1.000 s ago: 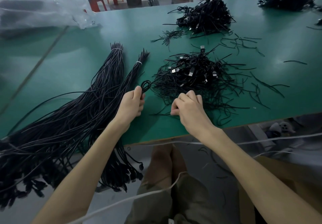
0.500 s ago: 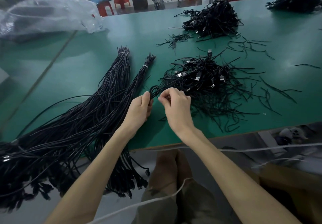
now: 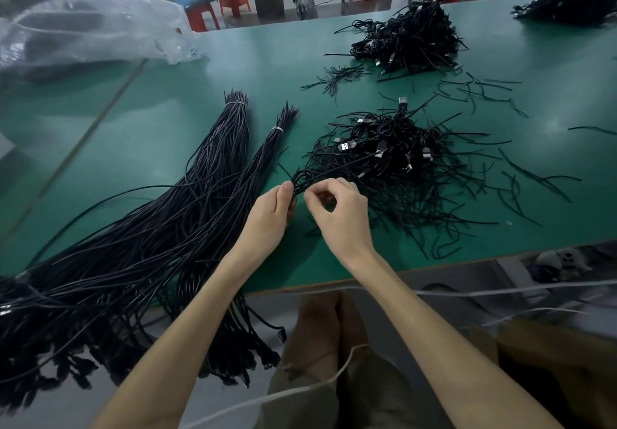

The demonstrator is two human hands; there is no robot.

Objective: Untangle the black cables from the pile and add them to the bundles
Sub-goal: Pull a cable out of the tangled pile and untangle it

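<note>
A tangled pile of black cables [image 3: 394, 158] with silver USB plugs lies on the green table [image 3: 233, 87]. My left hand [image 3: 272, 214] grips a small coiled black cable [image 3: 307, 179] at the pile's left edge. My right hand [image 3: 340, 214] is beside it, its thumb and forefinger pinching the same cable. Left of my hands lie two long bundles of straightened black cables [image 3: 213, 178], each tied with a white band near the far end, their near ends hanging over the table's front edge.
A second cable pile [image 3: 410, 37] sits farther back and a third [image 3: 567, 4] at the far right. Loose black ties [image 3: 521, 181] are scattered right of the near pile. A clear plastic bag [image 3: 90, 27] lies at the back left. The table's front edge [image 3: 434, 268] is close.
My right hand has moved left from the table's front, next to my left hand, and now pinches the coiled cable. The left hand kept its grip.
</note>
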